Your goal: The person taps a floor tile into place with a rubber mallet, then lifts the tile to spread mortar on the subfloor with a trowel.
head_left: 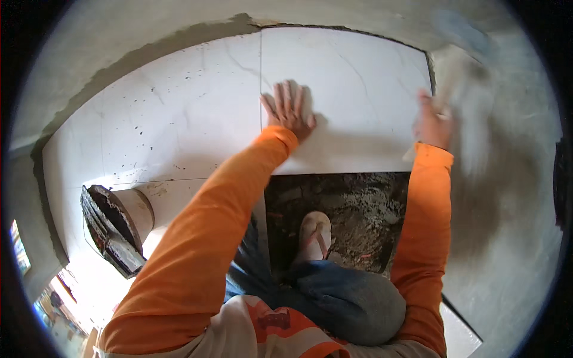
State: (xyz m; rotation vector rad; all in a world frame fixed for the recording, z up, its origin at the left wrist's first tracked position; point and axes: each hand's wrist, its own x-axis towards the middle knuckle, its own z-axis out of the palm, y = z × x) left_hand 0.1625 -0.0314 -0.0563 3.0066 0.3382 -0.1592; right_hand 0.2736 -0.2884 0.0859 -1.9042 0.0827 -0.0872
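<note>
With its fingers spread, my left hand [290, 112] lies flat on a large white, faintly veined tile [358, 77], just right of the joint with the neighbouring tile [179, 107]. My right hand [433, 124] is closed around the light handle of what looks like a mallet [455, 77], over the tile's right end beside the wall. Motion blurs the tool's head, and its exact shape is unclear. The handle's lower end pokes out below my fist.
Just in front of the tile lies a patch of rough dark ground [364, 221], with my sandalled foot [315, 232] on it. A mortar-crusted bucket [134, 212] lies at the left, tools by its mouth. Grey plastered walls [507, 197] rise at right and behind. Dark specks dot the left tiles.
</note>
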